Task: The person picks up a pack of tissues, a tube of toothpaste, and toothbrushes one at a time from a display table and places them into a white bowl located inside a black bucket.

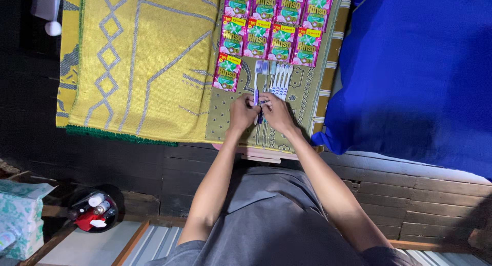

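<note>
Toothbrushes [271,81] (beside pink sachets [266,28]) under both hands [261,112].

A big yellow mat [138,61] with grey diamond lines lies in front of you, with a green fringe [120,135] along its near edge. To your right sits a bright blue cloth [415,76]. Pink and green sachets [271,25] lie in neat rows at the top. The floor is made of dark wooden planks [410,194]. Down by your left side you can see a round black tub [95,209] full of little bottles, and next to it a green and white patterned pack [20,217].
</note>
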